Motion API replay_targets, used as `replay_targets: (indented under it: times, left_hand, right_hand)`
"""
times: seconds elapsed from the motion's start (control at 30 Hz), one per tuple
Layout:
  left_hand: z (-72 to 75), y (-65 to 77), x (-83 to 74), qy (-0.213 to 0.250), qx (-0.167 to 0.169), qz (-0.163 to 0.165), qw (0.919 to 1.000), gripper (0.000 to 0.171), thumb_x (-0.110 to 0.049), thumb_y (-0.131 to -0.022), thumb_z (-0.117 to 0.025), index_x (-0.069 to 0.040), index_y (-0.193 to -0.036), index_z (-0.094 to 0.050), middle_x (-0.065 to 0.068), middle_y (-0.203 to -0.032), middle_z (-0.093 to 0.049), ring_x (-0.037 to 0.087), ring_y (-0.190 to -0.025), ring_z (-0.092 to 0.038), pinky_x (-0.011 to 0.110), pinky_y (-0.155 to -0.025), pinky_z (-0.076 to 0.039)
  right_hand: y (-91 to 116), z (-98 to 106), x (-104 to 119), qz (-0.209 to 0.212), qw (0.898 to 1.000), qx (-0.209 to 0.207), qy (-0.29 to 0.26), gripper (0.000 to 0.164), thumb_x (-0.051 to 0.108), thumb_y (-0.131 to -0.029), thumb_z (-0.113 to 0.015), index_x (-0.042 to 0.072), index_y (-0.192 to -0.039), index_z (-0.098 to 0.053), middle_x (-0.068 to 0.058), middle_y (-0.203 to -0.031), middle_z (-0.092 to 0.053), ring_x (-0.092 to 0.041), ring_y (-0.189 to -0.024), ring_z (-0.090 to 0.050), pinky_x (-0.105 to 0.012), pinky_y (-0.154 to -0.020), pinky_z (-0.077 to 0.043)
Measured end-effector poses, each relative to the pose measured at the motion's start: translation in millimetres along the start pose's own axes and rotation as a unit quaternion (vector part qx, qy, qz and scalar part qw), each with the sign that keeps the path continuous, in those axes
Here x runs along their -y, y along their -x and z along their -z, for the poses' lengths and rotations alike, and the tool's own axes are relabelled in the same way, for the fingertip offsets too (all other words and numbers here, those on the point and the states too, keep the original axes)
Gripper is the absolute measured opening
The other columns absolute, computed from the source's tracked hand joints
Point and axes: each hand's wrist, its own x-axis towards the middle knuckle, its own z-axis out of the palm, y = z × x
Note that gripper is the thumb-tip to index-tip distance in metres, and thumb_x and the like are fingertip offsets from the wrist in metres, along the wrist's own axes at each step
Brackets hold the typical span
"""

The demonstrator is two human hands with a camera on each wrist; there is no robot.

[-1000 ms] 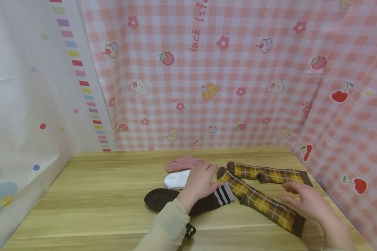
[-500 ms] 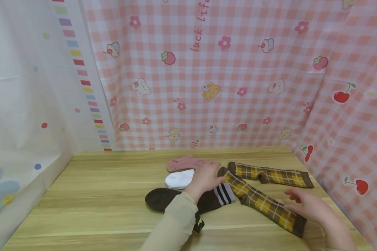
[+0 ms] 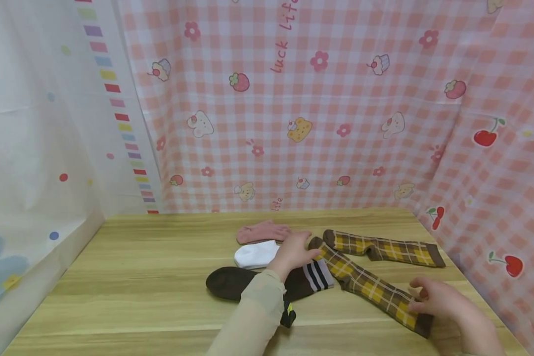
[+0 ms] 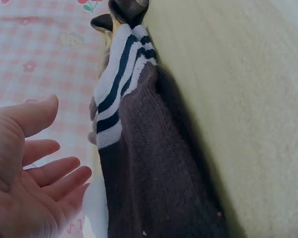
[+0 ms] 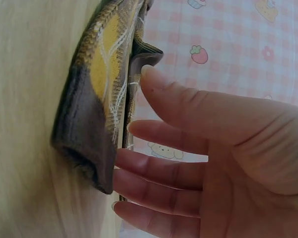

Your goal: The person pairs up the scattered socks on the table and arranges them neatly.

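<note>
My left hand (image 3: 291, 253) hovers over the cuff side of a dark brown sock (image 3: 226, 283) with a black-striped, pale cuff. In the left wrist view, its fingers are spread apart from that sock and hold nothing. A white sock (image 3: 254, 255) and a pink sock (image 3: 259, 232) lie just behind. My right hand (image 3: 442, 299) is at the brown cuff end of the nearer yellow-and-brown plaid sock (image 3: 374, 291). Its relaxed fingers and raised thumb stand apart beside that cuff (image 5: 87, 134); whether the fingertips touch it, I cannot tell.
A second plaid sock (image 3: 393, 248) lies behind the first, their toes close together. All rest on a wooden table (image 3: 138, 277). Pink checked cloth (image 3: 338, 99) hangs along the back and right side, white cloth (image 3: 35, 148) on the left. A dark strap (image 3: 288, 316) hangs under the left wrist.
My right hand has moved down and nearer to the plaid sock's cuff. The left hand has shifted slightly right above the socks. The socks have stayed in place.
</note>
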Motion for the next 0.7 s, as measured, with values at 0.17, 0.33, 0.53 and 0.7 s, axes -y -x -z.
replay_targets:
  times: [0.17,0.33,0.53,0.7]
  left_hand:
    - [-3.4,-2.2,1.8,0.009,0.007,0.003,0.9999,0.057,-0.026,-0.096,-0.066,0.003,-0.142,-0.048,0.018,-0.141,-0.052,0.032,-0.13,-0.049,0.044,-0.107,-0.04]
    - [-9.1,-4.9,2.1,0.024,0.01,0.002,0.9997,0.056,-0.024,-0.096,-0.067,0.004,-0.141,-0.049,0.018,-0.139,-0.054,0.031,-0.128,-0.051,0.041,-0.104,-0.043]
    - [-17.1,-6.9,3.0,0.053,0.017,0.008,0.9984,0.056,-0.024,-0.096,-0.066,0.004,-0.141,-0.049,0.019,-0.138,-0.054,0.033,-0.127,-0.052,0.043,-0.102,-0.044]
    - [-20.9,-6.8,1.8,0.074,0.02,0.021,0.9968,0.058,-0.026,-0.096,-0.066,0.003,-0.143,-0.047,0.019,-0.14,-0.054,0.033,-0.128,-0.051,0.044,-0.103,-0.044]
  right_hand:
    - [-1.9,-2.2,-2.0,-0.008,1.0,-0.002,0.016,0.048,0.019,-0.081,-0.081,-0.011,-0.11,-0.058,-0.015,-0.093,-0.064,-0.038,-0.09,-0.062,-0.053,-0.076,-0.051]
    - [-5.4,-3.1,-7.4,-0.019,1.0,0.004,0.024,0.044,0.023,-0.079,-0.083,-0.005,-0.105,-0.06,-0.009,-0.093,-0.063,-0.033,-0.088,-0.061,-0.05,-0.075,-0.052]
    - [-8.3,-4.9,-11.3,-0.018,0.999,0.008,0.028,0.04,0.021,-0.079,-0.083,-0.003,-0.1,-0.059,-0.006,-0.09,-0.062,-0.029,-0.086,-0.061,-0.047,-0.074,-0.052]
    - [-8.2,-6.8,-9.2,-0.011,0.999,-0.005,0.035,0.035,0.016,-0.077,-0.083,0.0,-0.093,-0.057,-0.002,-0.085,-0.058,-0.022,-0.08,-0.056,-0.042,-0.071,-0.049]
